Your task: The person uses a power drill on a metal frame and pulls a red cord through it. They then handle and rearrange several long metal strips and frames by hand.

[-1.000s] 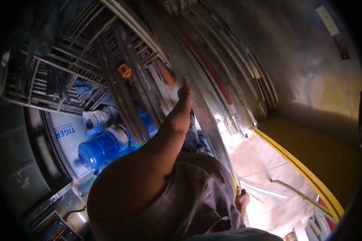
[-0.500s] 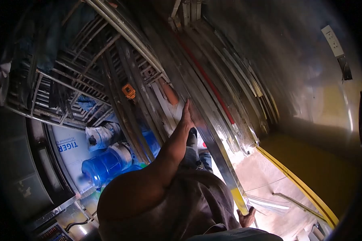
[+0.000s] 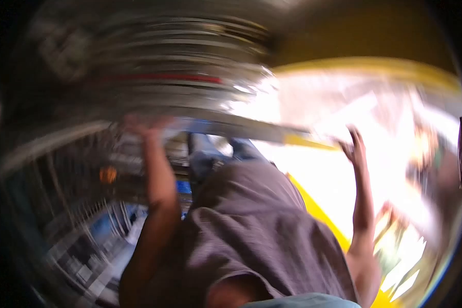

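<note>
A long metal bar (image 3: 231, 126) with a yellow end (image 3: 308, 141) lies across the view in front of my body. My left hand (image 3: 148, 124) is at the bar's left part, its fingers smeared by motion, so its grip is unclear. At the right, my right hand (image 3: 353, 146) is beside the yellow end, with thumb and fingers spread apart. Whether it touches the bar is hard to tell.
Blurred long bars, including a red one (image 3: 190, 78), lie beyond my left hand. A metal rack (image 3: 61, 179) and an orange object (image 3: 108, 175) are at the left. A yellow edge (image 3: 364, 62) curves along the upper right. Bright floor shows at the right.
The view has turned strongly, so the bar now runs nearly level instead of steeply down to the right. My right arm has come into view, and its fingers are now spread.
</note>
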The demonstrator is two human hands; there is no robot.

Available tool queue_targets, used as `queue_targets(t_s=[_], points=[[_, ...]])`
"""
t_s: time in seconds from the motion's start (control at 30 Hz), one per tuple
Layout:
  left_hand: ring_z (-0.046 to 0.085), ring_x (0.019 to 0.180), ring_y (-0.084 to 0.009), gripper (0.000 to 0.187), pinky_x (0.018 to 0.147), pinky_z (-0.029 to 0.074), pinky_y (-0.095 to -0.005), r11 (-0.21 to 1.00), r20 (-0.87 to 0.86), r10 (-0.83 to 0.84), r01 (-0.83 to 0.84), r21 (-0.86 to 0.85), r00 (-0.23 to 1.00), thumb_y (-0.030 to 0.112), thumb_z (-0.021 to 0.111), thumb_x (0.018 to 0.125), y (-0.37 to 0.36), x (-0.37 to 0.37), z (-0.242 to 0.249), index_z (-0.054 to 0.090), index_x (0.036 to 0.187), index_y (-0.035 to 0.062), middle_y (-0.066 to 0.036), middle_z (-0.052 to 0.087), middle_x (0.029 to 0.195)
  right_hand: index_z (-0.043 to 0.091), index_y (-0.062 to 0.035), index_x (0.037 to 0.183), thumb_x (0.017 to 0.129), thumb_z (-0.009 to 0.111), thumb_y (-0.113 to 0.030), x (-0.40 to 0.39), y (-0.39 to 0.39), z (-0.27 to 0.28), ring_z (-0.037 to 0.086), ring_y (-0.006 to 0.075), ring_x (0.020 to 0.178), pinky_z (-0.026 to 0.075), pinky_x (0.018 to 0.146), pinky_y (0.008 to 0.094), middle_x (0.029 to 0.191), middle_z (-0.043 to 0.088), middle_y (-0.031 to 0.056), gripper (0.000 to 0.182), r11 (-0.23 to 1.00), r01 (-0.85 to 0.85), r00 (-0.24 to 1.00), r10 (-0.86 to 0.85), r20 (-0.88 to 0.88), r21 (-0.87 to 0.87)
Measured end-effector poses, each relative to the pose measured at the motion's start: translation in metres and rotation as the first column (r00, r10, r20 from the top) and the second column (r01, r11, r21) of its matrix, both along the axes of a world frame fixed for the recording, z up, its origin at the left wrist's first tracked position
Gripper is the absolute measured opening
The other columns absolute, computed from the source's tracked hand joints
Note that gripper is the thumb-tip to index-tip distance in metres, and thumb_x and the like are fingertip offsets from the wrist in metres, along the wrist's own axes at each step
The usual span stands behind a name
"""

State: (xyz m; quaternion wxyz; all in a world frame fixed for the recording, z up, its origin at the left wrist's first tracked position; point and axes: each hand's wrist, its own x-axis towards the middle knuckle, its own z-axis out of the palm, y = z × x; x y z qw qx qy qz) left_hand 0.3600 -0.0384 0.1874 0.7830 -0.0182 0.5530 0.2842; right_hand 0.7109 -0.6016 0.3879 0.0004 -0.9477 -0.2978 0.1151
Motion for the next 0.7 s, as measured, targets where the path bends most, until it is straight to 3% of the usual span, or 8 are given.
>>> queue_targets(t_s=[0.07, 0.13, 0.2, 0.33, 0.43, 0.57, 0.63, 0.7], points=[[0.009, 0.134, -0.0411, 0.095, 0.102, 0.011, -0.0657, 0.99, -0.11, -0.048, 0.062, 0.129, 0.993, 0.079, 0.039, 0.07, -0.008, 0.016, 0.019, 0.01, 0.144, 0.0259, -0.012, 0.004, 0.15, 0.055, -0.001, 0.116, 0.078, 0.062, -0.051, -0.001, 0.004, 0.02, 0.059, 0.0342, 0.1, 0.048, 0.083, 0.0403, 0.116, 0.056, 0.0196, 0.063, 0.962, 0.261, 0.941, -0.273, -0.198, -0.085], [0.014, 0.136, -0.0338, 0.088, 0.108, 0.013, -0.0569, 0.971, -0.204, 0.012, 0.038, 0.237, 0.979, 0.071, 0.045, 0.075, -0.021, 0.035, 0.046, 0.02, 0.142, 0.0194, -0.012, 0.011, 0.149, 0.059, 0.0018, 0.11, 0.081, 0.058, -0.051, 0.001, 0.011, 0.037, 0.062, 0.0311, 0.096, 0.048, 0.082, 0.0368, 0.106, 0.062, 0.0189, 0.06, 0.962, 0.261, 0.892, -0.27, -0.361, -0.075], [0.018, 0.135, -0.0328, 0.081, 0.109, 0.014, -0.0519, 0.869, 0.038, -0.093, 0.063, 0.491, 0.995, 0.065, 0.042, 0.081, 0.013, -0.004, -0.025, 0.024, 0.141, 0.0136, -0.012, 0.019, 0.147, 0.059, 0.0003, 0.112, 0.082, 0.054, -0.055, 0.004, 0.011, 0.041, 0.06, 0.0305, 0.102, 0.047, 0.088, 0.0372, 0.107, 0.063, 0.0174, 0.063, 0.945, 0.302, 0.796, -0.323, -0.512, -0.127], [0.019, 0.134, -0.0327, 0.082, 0.11, 0.015, -0.0498, 0.868, -0.139, -0.019, 0.085, 0.49, 0.99, 0.064, 0.04, 0.082, -0.011, 0.02, 0.014, 0.026, 0.139, 0.0064, -0.012, 0.023, 0.146, 0.057, -0.0022, 0.117, 0.083, 0.059, -0.043, 0.011, -0.024, 0.027, 0.051, 0.0313, 0.114, 0.041, 0.098, 0.0402, 0.119, 0.056, 0.0173, 0.054, 0.879, 0.477, 0.707, -0.384, -0.594, 0.0], [0.021, 0.134, -0.0333, 0.083, 0.109, 0.017, -0.0508, 0.856, -0.236, 0.014, 0.111, 0.505, 0.972, 0.066, 0.042, 0.08, -0.014, 0.024, 0.014, 0.029, 0.138, 0.0075, -0.012, 0.025, 0.145, 0.057, -0.0047, 0.118, 0.079, 0.065, -0.036, 0.012, -0.012, 0.039, 0.052, 0.0312, 0.111, 0.042, 0.096, 0.0401, 0.117, 0.057, 0.017, 0.051, 0.931, 0.332, 0.779, -0.361, -0.513, -0.151], [0.024, 0.133, -0.0336, 0.084, 0.108, 0.019, -0.0517, 0.92, -0.157, -0.027, 0.087, 0.383, 0.987, 0.067, 0.045, 0.077, -0.001, 0.0, -0.011, 0.032, 0.136, 0.0083, -0.012, 0.026, 0.145, 0.06, -0.0044, 0.108, 0.07, 0.071, -0.032, 0.007, -0.002, 0.043, 0.058, 0.0303, 0.099, 0.047, 0.086, 0.0413, 0.106, 0.061, 0.0147, 0.049, 0.951, 0.213, 0.806, -0.3, -0.509, -0.223], [0.03, 0.129, -0.0365, 0.082, 0.106, 0.02, -0.0549, 0.933, -0.068, 0.041, -0.014, 0.359, 0.997, 0.068, 0.046, 0.075, 0.015, -0.021, -0.045, 0.04, 0.132, 0.0083, -0.014, 0.036, 0.14, 0.061, -0.0036, 0.099, 0.067, 0.076, -0.031, 0.003, 0.002, 0.041, 0.06, 0.028, 0.09, 0.049, 0.079, 0.0398, 0.096, 0.061, 0.0117, 0.044, 0.956, 0.188, 0.83, -0.278, -0.484, -0.227], [0.035, 0.125, -0.0371, 0.081, 0.105, 0.022, -0.0552, 0.898, -0.103, 0.041, 0.009, 0.44, 0.994, 0.07, 0.044, 0.075, 0.002, -0.001, -0.021, 0.044, 0.128, 0.0078, -0.015, 0.042, 0.133, 0.059, -0.0038, 0.093, 0.065, 0.079, -0.029, -0.001, 0.007, 0.04, 0.06, 0.025, 0.083, 0.05, 0.073, 0.0359, 0.09, 0.06, 0.0094, 0.042, 0.968, 0.188, 0.872, -0.242, -0.426, -0.165]])
